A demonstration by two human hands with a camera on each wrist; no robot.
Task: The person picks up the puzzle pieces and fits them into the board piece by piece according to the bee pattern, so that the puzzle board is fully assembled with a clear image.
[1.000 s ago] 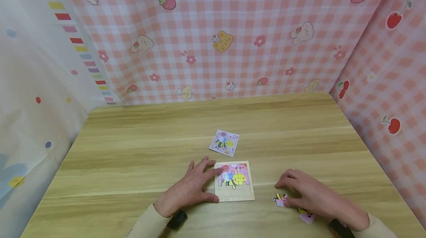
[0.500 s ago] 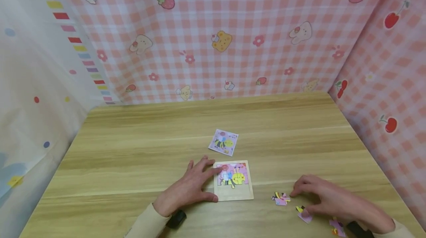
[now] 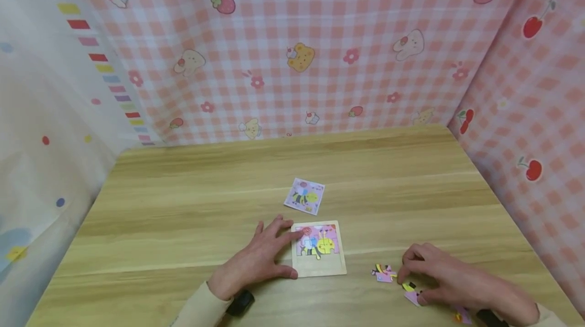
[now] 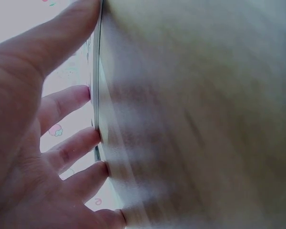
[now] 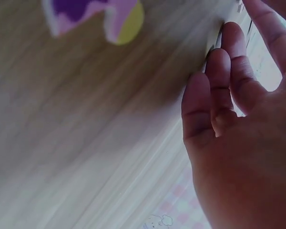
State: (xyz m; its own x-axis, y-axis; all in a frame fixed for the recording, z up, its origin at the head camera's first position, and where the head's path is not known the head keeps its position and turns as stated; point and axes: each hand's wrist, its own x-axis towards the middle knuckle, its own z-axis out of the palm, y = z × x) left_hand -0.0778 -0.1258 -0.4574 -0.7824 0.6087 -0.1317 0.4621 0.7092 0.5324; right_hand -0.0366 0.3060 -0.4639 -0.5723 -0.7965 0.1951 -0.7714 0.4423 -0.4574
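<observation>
A pink checked curtain (image 3: 320, 83) hangs behind the far edge of our desk (image 3: 205, 180). The middle piece (image 3: 412, 297) lies nearer the desk's right edge than its left, at our right hand (image 3: 450, 279). Our thumb touches it and the forefinger curls by its far end; whether they pinch it we cannot tell. Just beside it lies the left piece (image 3: 384, 273), and the third piece (image 3: 464, 315) shows partly by our right wrist. Well to the left, the tray (image 3: 320, 267) holds joined pieces (image 3: 326, 244), its near strip bare. Our left hand (image 3: 256, 261) spreads its fingers, forefinger on the tray's left part, thumb at its near left corner. Beyond the tray, toward the far edge, lies the card (image 3: 305, 196).

To handle the middle piece well, we should take it by opposite edges, turn it flat, check its stripes against the card and keep the tray steady.

Compared with a second ago, our right hand is farther right: its thumb has left the left piece for the middle one, and the third piece shows. The left hand and tray look unchanged.
</observation>
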